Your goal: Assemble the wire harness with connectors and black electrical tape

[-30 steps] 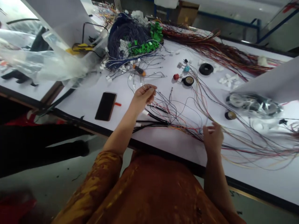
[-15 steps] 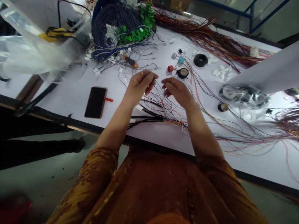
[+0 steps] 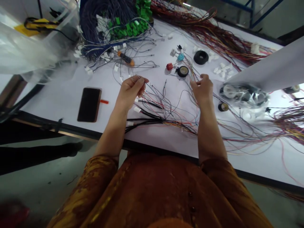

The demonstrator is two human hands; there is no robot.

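Note:
My left hand [image 3: 133, 90] is closed in a pinch over the left end of a loose wire harness [image 3: 163, 120]. Thin wires [image 3: 156, 95] fan out to the right from its fingertips. Black-sleeved branches with white labels lie just below that hand. Further right, my right hand [image 3: 203, 90] hovers over a strand of coloured wires, thumb and forefinger apart, with nothing clearly held. A red connector [image 3: 169, 66], a blue connector [image 3: 180, 57] and a roll of black tape [image 3: 182, 71] lie up and left of the right hand.
A phone [image 3: 89, 104] lies left, near the table edge. Behind are an orange-and-black screwdriver [image 3: 125, 59], green connectors [image 3: 129, 28] on a dark cable bundle, and long red-brown wires [image 3: 204, 31]. At right are a black ring [image 3: 201, 57], bagged rolls [image 3: 244, 95] and a white slanted panel [image 3: 270, 69].
My right hand has moved right, away from my left hand, to the strand of wires. My left hand has shifted slightly left and stays pinched. The view has shifted a little.

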